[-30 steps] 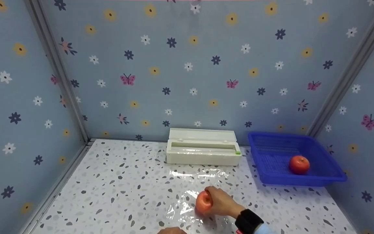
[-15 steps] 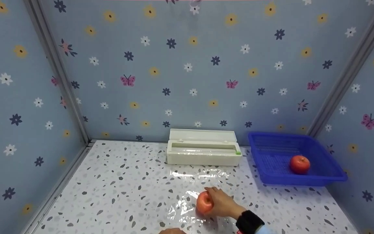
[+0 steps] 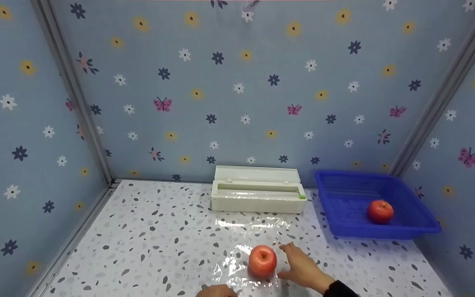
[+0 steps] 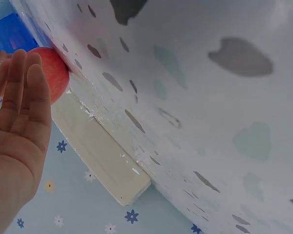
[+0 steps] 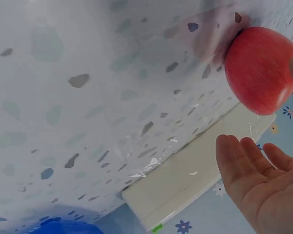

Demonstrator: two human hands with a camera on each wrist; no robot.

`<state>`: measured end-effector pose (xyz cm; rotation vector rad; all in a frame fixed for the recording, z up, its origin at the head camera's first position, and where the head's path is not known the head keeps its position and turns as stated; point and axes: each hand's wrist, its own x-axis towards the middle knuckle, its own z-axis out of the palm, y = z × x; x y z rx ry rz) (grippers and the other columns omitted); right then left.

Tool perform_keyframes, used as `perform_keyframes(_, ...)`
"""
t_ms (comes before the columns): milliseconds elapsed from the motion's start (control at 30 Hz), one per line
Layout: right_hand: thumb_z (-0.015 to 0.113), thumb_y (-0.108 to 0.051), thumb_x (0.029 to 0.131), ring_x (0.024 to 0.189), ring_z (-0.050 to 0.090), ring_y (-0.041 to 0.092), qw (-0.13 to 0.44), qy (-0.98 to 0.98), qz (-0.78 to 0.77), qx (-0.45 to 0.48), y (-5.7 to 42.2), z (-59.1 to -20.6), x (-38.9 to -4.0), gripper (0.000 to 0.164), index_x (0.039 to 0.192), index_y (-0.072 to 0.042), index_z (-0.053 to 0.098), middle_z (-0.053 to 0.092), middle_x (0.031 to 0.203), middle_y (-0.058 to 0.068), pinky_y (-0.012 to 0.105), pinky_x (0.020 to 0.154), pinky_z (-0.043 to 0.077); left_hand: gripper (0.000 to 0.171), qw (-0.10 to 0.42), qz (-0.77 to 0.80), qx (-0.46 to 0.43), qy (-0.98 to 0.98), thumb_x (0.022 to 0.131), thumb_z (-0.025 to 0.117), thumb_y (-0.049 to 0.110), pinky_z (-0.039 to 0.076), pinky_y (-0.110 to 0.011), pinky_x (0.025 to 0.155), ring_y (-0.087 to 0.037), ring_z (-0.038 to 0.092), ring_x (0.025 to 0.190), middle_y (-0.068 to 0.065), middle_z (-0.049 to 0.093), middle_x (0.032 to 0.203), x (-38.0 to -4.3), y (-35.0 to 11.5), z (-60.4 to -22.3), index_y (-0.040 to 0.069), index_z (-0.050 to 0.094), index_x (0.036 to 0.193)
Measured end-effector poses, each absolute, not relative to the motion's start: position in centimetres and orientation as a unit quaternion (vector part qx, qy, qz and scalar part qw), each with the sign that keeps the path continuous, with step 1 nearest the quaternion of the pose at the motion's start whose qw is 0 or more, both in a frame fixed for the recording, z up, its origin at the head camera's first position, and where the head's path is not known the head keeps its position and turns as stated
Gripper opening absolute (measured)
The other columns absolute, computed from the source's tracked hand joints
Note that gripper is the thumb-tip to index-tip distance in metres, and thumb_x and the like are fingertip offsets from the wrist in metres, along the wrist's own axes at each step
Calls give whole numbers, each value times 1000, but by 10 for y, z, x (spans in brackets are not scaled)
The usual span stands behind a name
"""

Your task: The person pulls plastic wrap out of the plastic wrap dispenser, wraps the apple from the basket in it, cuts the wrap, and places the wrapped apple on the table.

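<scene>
A red apple (image 3: 262, 260) stands stem up on a sheet of clear cling film (image 3: 230, 269) spread over the speckled table. Just right of it, my right hand (image 3: 303, 270) is apart from the apple, holding nothing; the right wrist view shows its fingers (image 5: 239, 161) extended. My left hand (image 3: 217, 291) pokes in at the bottom edge of the head view, mostly cut off. Seen in the left wrist view, its fingers (image 4: 36, 97) are straight and overlap the side of the apple (image 4: 53, 73). The film runs back toward a white wrap dispenser (image 3: 258, 204) with its lid up.
At the back right sits a blue plastic basket (image 3: 371, 232) with a second red apple (image 3: 380, 212) in it. Flower-patterned walls (image 3: 262, 90) enclose the table (image 3: 146, 247) at the back and both sides.
My right hand has let go of the apple and drawn back to the right with its fingers spread. The apple now stands freely on the film. The left hand has barely moved.
</scene>
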<state>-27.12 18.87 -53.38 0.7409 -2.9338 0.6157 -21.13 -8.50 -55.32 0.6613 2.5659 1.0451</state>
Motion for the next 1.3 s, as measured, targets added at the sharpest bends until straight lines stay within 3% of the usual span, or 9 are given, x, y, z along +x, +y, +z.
perform_keyframes(133,75,-24,65,86,58,26,-1,-949,191,251,189,-542,-266,40,97,-3,62,59,93,7,37,74,50,21,105,298,293,902,75,64,20,45,-19,59,-4,56,68,4,65,79,-230,-86,-555,10,69,92)
perform_keyframes(233,75,-21,62,76,57,14,-30,-941,200,270,185,-550,-264,27,86,-11,66,60,84,-2,28,68,48,21,49,261,327,907,71,65,16,42,-17,59,-4,53,67,5,62,79,-240,-83,-560,12,69,91)
perform_keyframes(333,75,-14,57,67,50,4,-65,-934,226,269,181,-558,-262,26,81,-18,66,56,78,-10,21,60,43,22,11,237,346,908,67,68,18,40,-16,59,-3,50,68,6,59,80,-248,-78,-564,14,69,89)
perform_keyframes(467,72,-7,53,65,48,1,-100,-931,254,240,177,-566,-262,30,79,-22,65,54,75,-14,21,59,42,22,-16,210,363,908,63,72,21,38,-15,60,-4,48,70,7,56,80,-256,-72,-568,17,67,84)
perform_keyframes(667,72,-9,60,62,47,0,-63,-928,243,275,176,-578,-266,19,74,-17,63,56,70,-12,19,57,42,10,-51,213,395,892,60,68,15,29,-13,51,-3,41,59,8,50,67,-263,-69,-584,17,63,69)
perform_keyframes(900,65,-7,68,57,44,0,-47,-927,236,287,174,-583,-266,13,67,-18,58,53,64,-12,17,53,39,8,-169,133,430,877,64,66,17,26,-15,47,-7,42,56,8,49,63,-267,-65,-601,19,58,68)
perform_keyframes(1133,63,-7,68,58,42,3,2,-939,189,288,173,-583,-263,14,65,-19,56,51,66,-11,20,53,38,12,-159,75,410,895,68,67,18,30,-18,47,-8,44,58,6,49,65,-264,-59,-597,18,55,68)
perform_keyframes(1300,63,-7,67,61,44,1,-18,-936,236,259,176,-582,-263,14,67,-20,57,50,68,-14,20,55,39,12,-135,119,396,900,70,65,15,29,-18,47,-9,42,56,5,47,65,-263,-59,-591,17,53,69)
